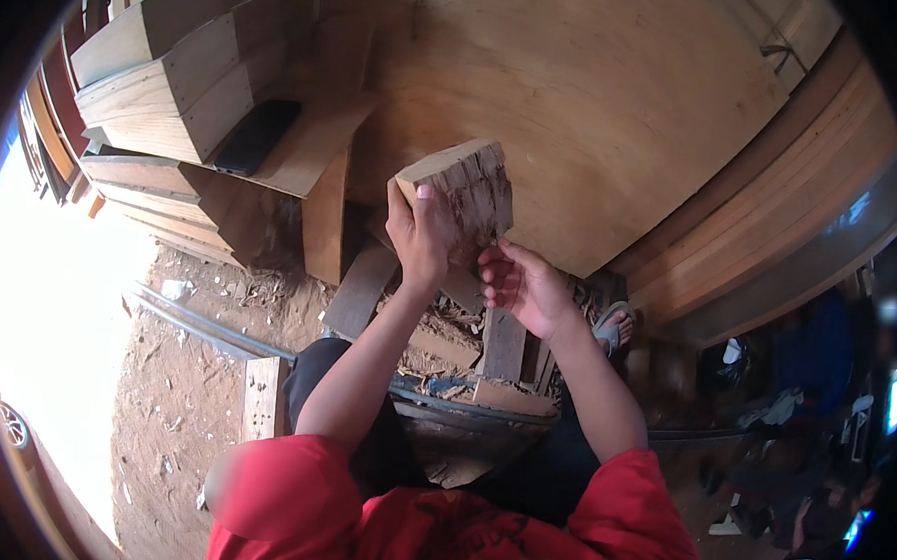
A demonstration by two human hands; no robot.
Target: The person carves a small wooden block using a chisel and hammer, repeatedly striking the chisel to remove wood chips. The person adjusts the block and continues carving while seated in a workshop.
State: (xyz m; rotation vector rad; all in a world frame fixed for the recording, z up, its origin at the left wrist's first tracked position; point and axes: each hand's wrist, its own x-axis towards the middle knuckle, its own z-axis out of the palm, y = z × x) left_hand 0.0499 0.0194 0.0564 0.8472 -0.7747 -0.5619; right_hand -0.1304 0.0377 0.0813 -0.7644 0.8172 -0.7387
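I see the left hand (417, 241) gripping a rough, brown wooden block (472, 193), likely to steady it; whether the right hand (530, 292), half-curled alongside, grips, I can't tell.

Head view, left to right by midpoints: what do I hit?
Spoked wheel → flat black object → left hand → wood block → right hand → sandalled foot → long wooden boards.
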